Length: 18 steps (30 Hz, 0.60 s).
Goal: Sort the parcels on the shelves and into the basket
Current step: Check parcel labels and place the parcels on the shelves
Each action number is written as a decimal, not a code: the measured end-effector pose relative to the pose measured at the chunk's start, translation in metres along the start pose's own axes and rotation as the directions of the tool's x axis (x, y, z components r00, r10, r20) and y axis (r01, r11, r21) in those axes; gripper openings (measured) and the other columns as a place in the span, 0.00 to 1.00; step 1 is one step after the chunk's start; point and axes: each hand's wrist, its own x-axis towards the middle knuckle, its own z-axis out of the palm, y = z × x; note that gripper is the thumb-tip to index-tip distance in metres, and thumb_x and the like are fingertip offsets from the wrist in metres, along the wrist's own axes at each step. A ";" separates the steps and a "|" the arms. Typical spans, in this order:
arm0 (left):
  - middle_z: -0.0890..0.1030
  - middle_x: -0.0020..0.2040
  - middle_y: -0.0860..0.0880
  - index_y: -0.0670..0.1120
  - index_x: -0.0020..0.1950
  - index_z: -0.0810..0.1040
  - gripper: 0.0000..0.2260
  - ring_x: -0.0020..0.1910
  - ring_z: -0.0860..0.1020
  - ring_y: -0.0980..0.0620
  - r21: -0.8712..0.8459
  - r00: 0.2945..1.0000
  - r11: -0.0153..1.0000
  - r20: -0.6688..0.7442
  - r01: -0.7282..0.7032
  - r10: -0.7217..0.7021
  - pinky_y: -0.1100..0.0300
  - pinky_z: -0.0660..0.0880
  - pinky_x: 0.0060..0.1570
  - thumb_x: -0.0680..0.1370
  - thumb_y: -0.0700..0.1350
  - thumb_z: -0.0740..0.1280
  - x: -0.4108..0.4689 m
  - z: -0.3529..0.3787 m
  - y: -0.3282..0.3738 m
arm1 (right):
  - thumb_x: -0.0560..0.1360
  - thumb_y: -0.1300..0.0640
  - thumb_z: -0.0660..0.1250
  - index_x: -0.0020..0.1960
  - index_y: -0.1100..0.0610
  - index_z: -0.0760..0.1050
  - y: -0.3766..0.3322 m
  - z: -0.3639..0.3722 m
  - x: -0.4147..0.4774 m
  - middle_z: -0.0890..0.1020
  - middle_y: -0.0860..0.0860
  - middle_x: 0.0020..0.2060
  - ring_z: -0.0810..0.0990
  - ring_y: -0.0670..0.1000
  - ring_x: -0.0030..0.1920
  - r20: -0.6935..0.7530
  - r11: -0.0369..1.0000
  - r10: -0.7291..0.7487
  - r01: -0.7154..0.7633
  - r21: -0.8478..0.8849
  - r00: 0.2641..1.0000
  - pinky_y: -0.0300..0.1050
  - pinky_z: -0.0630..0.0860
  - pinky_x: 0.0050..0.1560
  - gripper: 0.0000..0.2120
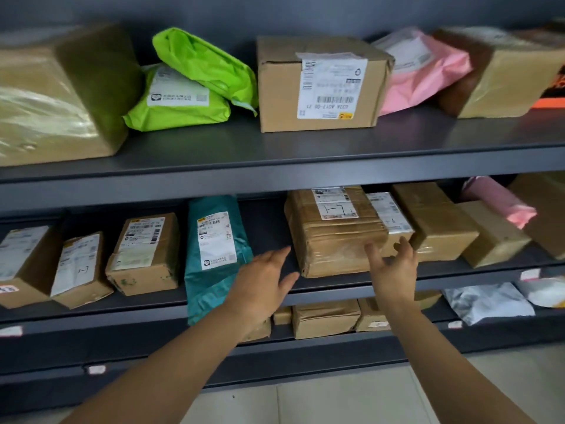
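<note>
Right hand (394, 270) spread, hiding taped parcel (333, 237) corner.

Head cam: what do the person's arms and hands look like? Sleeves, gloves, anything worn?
The left hand and right hand are bare: no gloves, rings, watch or wristband visible. The left forearm and right forearm are uncovered down to the frame edge, with no sleeve in view. No markings show.

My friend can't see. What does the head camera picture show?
The left hand and right hand reach, open, toward a taped brown parcel on the middle shelf. Green bags and a labelled box sit above.
</note>
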 end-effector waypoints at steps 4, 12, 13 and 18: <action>0.67 0.72 0.50 0.50 0.77 0.57 0.27 0.70 0.66 0.52 -0.407 0.984 0.895 0.070 0.179 -0.165 0.64 0.61 0.65 0.80 0.54 0.60 0.024 0.006 0.046 | 0.75 0.42 0.65 0.77 0.53 0.54 -0.003 -0.012 0.023 0.65 0.52 0.72 0.64 0.55 0.72 0.211 0.983 0.075 -0.108 0.149 0.975 0.53 0.63 0.71 0.36; 0.75 0.64 0.45 0.46 0.71 0.67 0.21 0.62 0.74 0.45 -0.461 0.840 0.756 -0.039 0.465 -0.540 0.58 0.69 0.59 0.81 0.54 0.57 0.033 0.020 0.068 | 0.76 0.45 0.64 0.62 0.50 0.74 0.008 -0.037 0.041 0.72 0.52 0.57 0.74 0.52 0.55 0.437 0.999 -0.028 0.014 0.034 0.899 0.48 0.71 0.60 0.17; 0.77 0.61 0.45 0.47 0.68 0.70 0.20 0.59 0.76 0.44 -0.425 0.839 0.769 -0.039 0.477 -0.543 0.55 0.72 0.58 0.80 0.55 0.57 0.026 0.023 0.066 | 0.76 0.46 0.65 0.60 0.52 0.76 0.011 -0.038 0.041 0.73 0.53 0.54 0.76 0.52 0.52 0.461 0.999 -0.033 0.041 -0.008 0.887 0.47 0.73 0.56 0.16; 0.79 0.49 0.46 0.47 0.53 0.77 0.12 0.45 0.79 0.50 -0.410 0.832 0.762 -0.011 0.502 -0.554 0.50 0.78 0.48 0.77 0.54 0.64 -0.002 0.042 0.047 | 0.67 0.45 0.71 0.50 0.48 0.76 0.027 -0.033 0.035 0.79 0.54 0.51 0.80 0.50 0.48 0.536 0.995 -0.041 0.085 -0.058 0.843 0.52 0.77 0.54 0.13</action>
